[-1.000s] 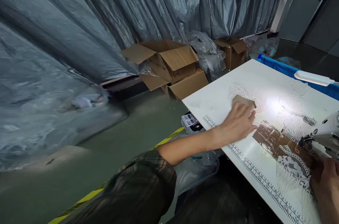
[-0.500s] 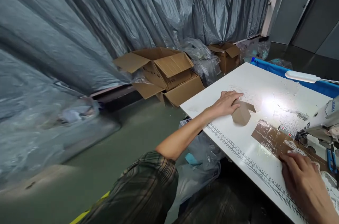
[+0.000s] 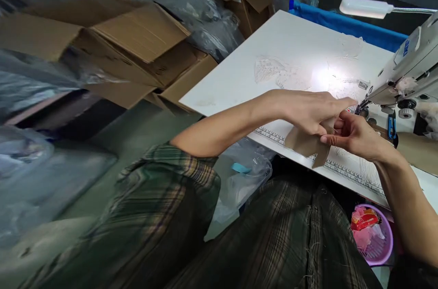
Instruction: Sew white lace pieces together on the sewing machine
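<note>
My left hand (image 3: pixel 310 109) pinches a tan piece of fabric (image 3: pixel 304 143) and holds it just above the front edge of the white sewing table (image 3: pixel 290 38). My right hand (image 3: pixel 354 136) meets it from the right, fingers closed on the same piece's upper right corner. Both hands sit close to the needle area of the white sewing machine (image 3: pixel 407 68). Pale lace pieces (image 3: pixel 270 68) lie flat on the table behind my hands. A printed ruler (image 3: pixel 273 136) runs along the table's near edge.
Open cardboard boxes (image 3: pixel 137 47) and plastic bags (image 3: pixel 205 11) stand on the floor left of the table. A lamp (image 3: pixel 364 6) shines on the tabletop. A pink basket (image 3: pixel 374 234) sits under the table at right. Blue scissors (image 3: pixel 392 125) lie by the machine.
My left hand lifted the tan piece off the table and brought it toward me. My right hand left the lace by the machine and joined it. The view dropped downward.
</note>
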`<state>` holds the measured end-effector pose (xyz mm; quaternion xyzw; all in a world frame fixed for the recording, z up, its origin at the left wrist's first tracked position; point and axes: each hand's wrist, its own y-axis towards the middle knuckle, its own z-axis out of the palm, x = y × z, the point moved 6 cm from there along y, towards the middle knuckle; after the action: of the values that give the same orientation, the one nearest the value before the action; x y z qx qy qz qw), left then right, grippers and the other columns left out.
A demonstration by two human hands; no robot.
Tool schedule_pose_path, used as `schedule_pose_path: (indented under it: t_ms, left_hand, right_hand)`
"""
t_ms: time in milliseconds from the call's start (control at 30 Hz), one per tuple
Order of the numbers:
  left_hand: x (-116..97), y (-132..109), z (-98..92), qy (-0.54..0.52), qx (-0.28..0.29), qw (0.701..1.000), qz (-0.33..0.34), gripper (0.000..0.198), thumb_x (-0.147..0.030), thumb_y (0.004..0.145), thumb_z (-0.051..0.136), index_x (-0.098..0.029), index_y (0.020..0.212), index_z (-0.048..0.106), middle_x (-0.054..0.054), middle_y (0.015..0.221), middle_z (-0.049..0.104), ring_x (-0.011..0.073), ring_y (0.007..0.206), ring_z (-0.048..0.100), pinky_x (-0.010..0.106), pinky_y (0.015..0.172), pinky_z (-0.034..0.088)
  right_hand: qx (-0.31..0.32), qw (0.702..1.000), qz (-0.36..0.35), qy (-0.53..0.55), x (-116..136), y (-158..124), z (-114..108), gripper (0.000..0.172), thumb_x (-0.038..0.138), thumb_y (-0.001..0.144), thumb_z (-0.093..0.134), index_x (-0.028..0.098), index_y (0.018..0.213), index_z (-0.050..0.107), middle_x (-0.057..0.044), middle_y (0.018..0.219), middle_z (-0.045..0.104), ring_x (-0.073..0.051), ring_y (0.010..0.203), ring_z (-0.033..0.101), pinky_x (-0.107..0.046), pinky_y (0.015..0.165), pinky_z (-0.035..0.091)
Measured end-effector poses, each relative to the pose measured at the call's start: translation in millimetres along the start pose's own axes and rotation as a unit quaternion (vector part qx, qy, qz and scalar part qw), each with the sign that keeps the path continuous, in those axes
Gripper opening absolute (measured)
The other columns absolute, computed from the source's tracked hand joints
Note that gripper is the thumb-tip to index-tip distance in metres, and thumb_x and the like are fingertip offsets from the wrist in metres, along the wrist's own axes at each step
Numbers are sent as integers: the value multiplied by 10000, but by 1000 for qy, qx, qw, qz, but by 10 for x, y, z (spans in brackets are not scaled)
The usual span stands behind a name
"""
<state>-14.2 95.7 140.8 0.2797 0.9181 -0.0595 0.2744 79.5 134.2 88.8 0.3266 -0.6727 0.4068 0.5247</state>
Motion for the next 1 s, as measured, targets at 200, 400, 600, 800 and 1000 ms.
schedule_pose_path:
  t_ms: [200,400,600,800,1000]
  left_hand:
    - [-204,-339,151,146,-280,948,-38,241,-270,1004,476,-219,1204,603,65,1029,640,213,950,636,374,809,537]
    - [-134,-479,752,108,-340,934,-31,158,-286,1003,524,-165,997,626,63,968,651,155,849,638,290,722,556]
    - [81,-644,838,-79,-416,881,-209,215,-388,938,605,-192,934,515,3,845,631,116,709,613,253,651,524]
    - [215,-605,878,-372,-343,852,-133,368,-418,848,695,-206,806,396,37,877,676,114,751,650,253,671,543]
    - [240,-660,801,-356,-316,874,-95,237,-270,882,650,-162,737,497,49,881,680,102,802,642,219,703,522]
  right_hand:
    - [-268,957,-81,77,-136,-354,-149,557,372,590,876,224,1083,663,11,855,672,-143,673,623,-330,609,603]
    - [-366,915,-6,172,-486,-626,19,329,369,580,833,206,746,601,43,707,621,-115,621,600,-322,617,639]
    - [-355,908,39,221,-601,-736,83,431,357,515,865,189,845,646,33,800,675,-107,703,638,-268,654,640]
    - [-289,935,48,199,-584,-622,91,539,411,519,886,201,947,636,-8,927,730,-157,771,691,-286,635,627]
    - [-180,976,56,108,-507,-493,32,540,566,575,858,215,926,646,-15,748,709,-162,631,652,-279,559,565]
